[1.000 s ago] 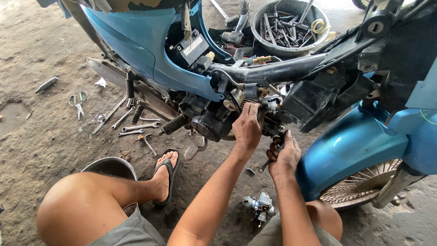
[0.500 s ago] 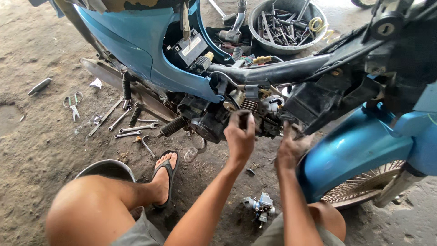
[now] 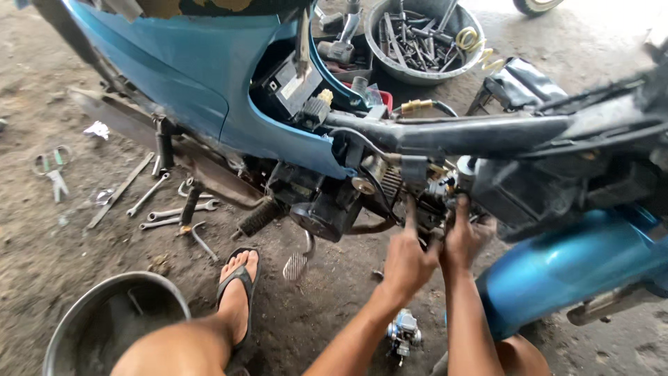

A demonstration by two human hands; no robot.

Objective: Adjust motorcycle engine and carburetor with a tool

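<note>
A blue motorbike (image 3: 188, 76) stands partly stripped in front of me, its black frame tube (image 3: 480, 132) bare and its engine (image 3: 334, 202) exposed. My left hand (image 3: 407, 257) reaches up to the engine's right side, index finger stretched onto a metal part beside the finned cylinder (image 3: 386, 177). My right hand (image 3: 465, 237) is pressed against the same spot, fingers curled in among the parts; what they grip is hidden. A small metal carburettor (image 3: 403, 334) lies on the ground below my forearms.
Several spanners (image 3: 163, 209) lie on the dirt at left, scissors (image 3: 52, 167) farther left. A metal bowl (image 3: 104, 320) sits by my sandalled left foot (image 3: 236, 289). A basin of tools (image 3: 417, 38) stands behind the bike. The kick lever (image 3: 299, 261) hangs low.
Both hands have moved up and closer together into the engine area. The camera has moved nearer to the bike.
</note>
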